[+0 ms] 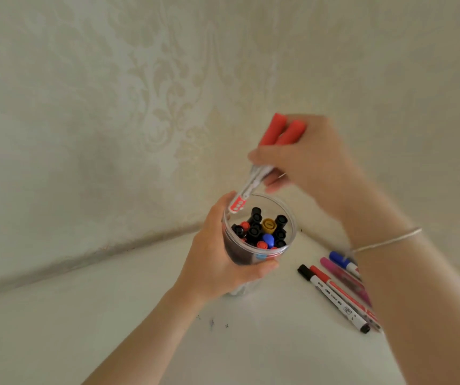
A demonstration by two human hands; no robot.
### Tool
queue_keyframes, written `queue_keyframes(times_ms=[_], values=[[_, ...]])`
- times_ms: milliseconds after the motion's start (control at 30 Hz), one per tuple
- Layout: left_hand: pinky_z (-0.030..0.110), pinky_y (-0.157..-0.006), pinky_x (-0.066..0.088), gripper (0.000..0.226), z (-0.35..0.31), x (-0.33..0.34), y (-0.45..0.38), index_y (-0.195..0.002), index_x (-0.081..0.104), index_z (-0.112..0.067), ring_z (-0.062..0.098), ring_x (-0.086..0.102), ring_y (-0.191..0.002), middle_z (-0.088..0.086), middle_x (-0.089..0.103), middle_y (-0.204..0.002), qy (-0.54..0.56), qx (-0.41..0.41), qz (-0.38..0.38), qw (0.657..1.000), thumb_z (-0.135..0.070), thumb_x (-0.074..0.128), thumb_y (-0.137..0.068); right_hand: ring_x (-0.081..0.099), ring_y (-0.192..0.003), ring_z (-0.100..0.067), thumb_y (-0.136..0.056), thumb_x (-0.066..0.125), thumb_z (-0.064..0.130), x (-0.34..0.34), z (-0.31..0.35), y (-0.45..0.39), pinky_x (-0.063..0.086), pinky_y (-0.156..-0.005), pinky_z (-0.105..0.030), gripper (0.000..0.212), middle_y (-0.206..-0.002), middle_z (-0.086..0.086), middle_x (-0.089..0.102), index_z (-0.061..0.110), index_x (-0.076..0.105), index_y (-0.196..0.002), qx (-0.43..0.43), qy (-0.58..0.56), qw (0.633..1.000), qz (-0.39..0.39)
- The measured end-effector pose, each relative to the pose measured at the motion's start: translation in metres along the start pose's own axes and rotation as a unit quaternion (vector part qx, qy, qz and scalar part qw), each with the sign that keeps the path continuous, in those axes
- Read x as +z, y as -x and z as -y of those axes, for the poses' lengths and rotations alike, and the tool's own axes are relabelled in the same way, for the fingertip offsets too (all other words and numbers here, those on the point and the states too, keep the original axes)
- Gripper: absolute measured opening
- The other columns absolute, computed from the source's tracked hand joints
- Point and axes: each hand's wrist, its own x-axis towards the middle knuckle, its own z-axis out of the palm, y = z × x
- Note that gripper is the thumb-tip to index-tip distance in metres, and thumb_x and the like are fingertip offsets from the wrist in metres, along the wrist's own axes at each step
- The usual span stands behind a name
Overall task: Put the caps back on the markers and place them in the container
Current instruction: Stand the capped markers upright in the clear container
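The right hand (303, 159) is raised above the container (259, 232), wrist bent, fingers and thumb pinched around two red-capped markers (267, 151) held side by side. Their red caps stick up past the knuckles, and their white barrels slant down and to the left, so that the lower ends reach the container's far-left rim. The forearm runs back to the lower right, with a thin bracelet (387, 240) around the wrist.

The left hand (217, 259) is wrapped around the clear container from the left, thumb across its near side and fingertips curled over the far edge, closed firmly on it and tipping its mouth towards the camera. Inside stand many capped markers, mostly black, with a few red, one blue and one yellow.

On the white worktop (112, 315), to the right of the container, lie four more capped markers close together: black (334, 298), red (342, 294), pink (342, 276) and blue (344, 261), partly hidden by the right forearm. A patterned wall (112, 107) rises behind.
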Motion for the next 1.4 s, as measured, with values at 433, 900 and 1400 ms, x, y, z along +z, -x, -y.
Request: queue_keyframes(times_ms=[433, 900, 1400], values=[[0.023, -0.087, 0.05, 0.089, -0.005, 0.004, -0.003, -0.129, 0.041, -0.023, 0.009, 0.062, -0.11, -0.017, 0.061, -0.116, 0.033, 0.002, 0.004, 0.999, -0.026, 0.09, -0.055, 0.049, -0.095, -0.02, -0.095, 0.036, 0.053, 0.053, -0.048, 0.007, 0.041, -0.08, -0.035, 0.041, -0.106, 0.0, 0.049, 0.018, 0.053, -0.109, -0.192, 0.407, 0.888, -0.094], [0.016, -0.081, 0.049, 0.08, -0.014, 0.011, -0.001, -0.117, 0.047, -0.02, 0.009, 0.065, -0.102, -0.01, 0.064, -0.106, 0.011, 0.033, 0.036, 0.999, -0.018, 0.094, -0.053, 0.052, -0.071, -0.021, -0.091, 0.017, 0.066, 0.047, -0.045, -0.006, 0.039, -0.08, -0.036, 0.065, -0.063, 0.005, 0.055, 0.021, 0.051, -0.058, -0.134, 0.338, 0.932, -0.004], [0.019, -0.099, 0.043, 0.101, -0.005, 0.008, -0.004, -0.139, 0.035, -0.019, 0.007, 0.053, -0.124, -0.019, 0.053, -0.13, 0.031, 0.023, 0.041, 0.998, -0.022, 0.092, -0.056, 0.066, -0.059, -0.02, -0.082, 0.056, 0.022, -0.009, -0.003, -0.004, 0.058, -0.062, -0.029, 0.026, -0.066, -0.007, 0.07, 0.002, 0.07, -0.073, 0.053, 0.29, 0.946, 0.132]])
